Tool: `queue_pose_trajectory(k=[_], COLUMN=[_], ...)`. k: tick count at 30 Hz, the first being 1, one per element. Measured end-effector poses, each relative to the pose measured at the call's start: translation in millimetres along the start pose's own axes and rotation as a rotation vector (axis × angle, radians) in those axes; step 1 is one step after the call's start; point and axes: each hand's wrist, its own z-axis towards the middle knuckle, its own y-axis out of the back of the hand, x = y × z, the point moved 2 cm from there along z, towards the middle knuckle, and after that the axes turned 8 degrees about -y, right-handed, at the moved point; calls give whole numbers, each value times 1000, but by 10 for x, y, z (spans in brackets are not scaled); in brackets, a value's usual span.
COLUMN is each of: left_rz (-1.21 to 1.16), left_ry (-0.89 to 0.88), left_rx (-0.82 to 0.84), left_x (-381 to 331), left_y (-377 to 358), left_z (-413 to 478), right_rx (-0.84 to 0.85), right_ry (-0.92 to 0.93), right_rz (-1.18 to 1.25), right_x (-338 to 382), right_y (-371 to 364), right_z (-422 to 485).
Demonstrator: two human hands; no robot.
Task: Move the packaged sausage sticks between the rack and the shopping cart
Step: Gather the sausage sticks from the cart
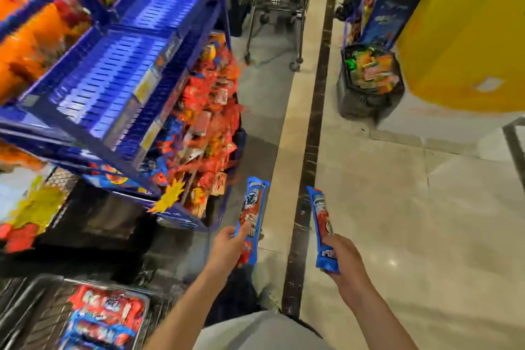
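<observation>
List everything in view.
left pack: one, blue and red, held near upright
right pack: one, blue and red, held near upright
rack: one, blue, left, middle shelves mostly bare
bags: many, red and orange, rack's lower shelf
near cart: one, grey wire, bottom left, red-and-blue packs inside
far cart: one, grey wire, top centre
basket: one, dark, floor right, orange and green packets inside
column: one, yellow, right edge
left hand: one, grips left pack
right hand: one, grips right pack

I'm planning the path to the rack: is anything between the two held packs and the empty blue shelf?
Nothing visible. The left hand holds the left pack, the right hand the right pack, over open floor, with free air up to the empty shelf. Only its raised front lip must be cleared.
</observation>
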Motion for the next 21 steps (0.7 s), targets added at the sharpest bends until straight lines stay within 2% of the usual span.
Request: queue_pose_trajectory(k=[5, 10, 17, 21], left_rz=[-83, -12, -15, -60], left_ry=[63, 1, 3, -79], left_rx=[-33, -72, -68, -103], left_x=[-280, -603, -1411, -2094], left_y=[-205, -362, -576, -769], left_z=[427, 1039, 2028, 2591], right_rx=[79, 114, 85, 82], right_ry=[37, 22, 10, 113], right_rz=[-83, -155, -200, -244], right_x=[502, 1045, 2352, 3314], right_y=[-196, -493, -768, -962], right_z=[279, 691, 1389, 1750])
